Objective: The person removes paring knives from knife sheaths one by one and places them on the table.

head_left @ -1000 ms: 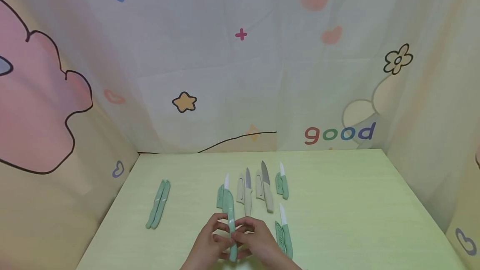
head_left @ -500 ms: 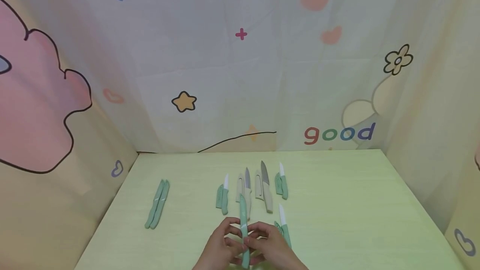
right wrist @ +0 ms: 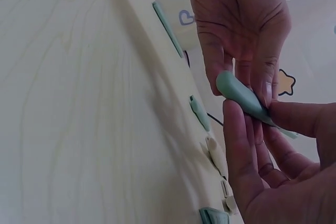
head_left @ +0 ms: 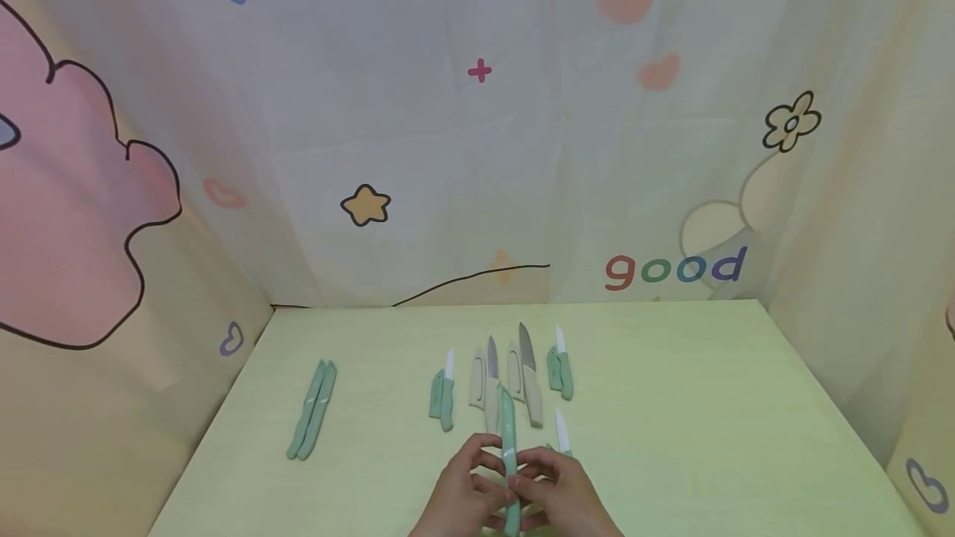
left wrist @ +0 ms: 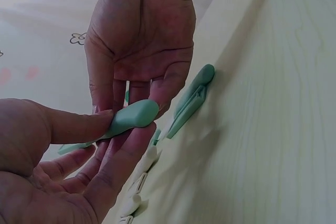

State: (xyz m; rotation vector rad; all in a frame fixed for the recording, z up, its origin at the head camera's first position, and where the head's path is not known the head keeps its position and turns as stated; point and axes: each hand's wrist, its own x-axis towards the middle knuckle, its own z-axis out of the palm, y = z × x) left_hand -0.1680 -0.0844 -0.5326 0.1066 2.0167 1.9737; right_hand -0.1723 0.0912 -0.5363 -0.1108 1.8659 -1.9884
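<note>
A green knife in its green sheath (head_left: 509, 429) is held up over the near part of the table, its handle end toward me. My left hand (head_left: 464, 487) pinches it from the left between thumb and fingers. From the other side my right hand (head_left: 563, 491) grips the same knife. In the left wrist view the rounded handle end (left wrist: 139, 113) shows between both hands. Just beyond the hands lie two beige-handled knives (head_left: 533, 396) with grey blades, each beside a beige sheath (head_left: 477, 379). A small green knife (head_left: 563, 432) with a white blade is partly hidden by my right hand.
Two sheathed green knives (head_left: 312, 411) lie side by side at the table's left. Small white-bladed green knives with green sheaths beside them lie left of the beige pair (head_left: 447, 404) and right of it (head_left: 565, 375). A printed curtain (head_left: 418, 123) stands behind the table (head_left: 709, 421).
Both hands have moved right with the sheathed knife between them. They now cover more of the near white-bladed knife, and the left green knife and sheath have come into full view.
</note>
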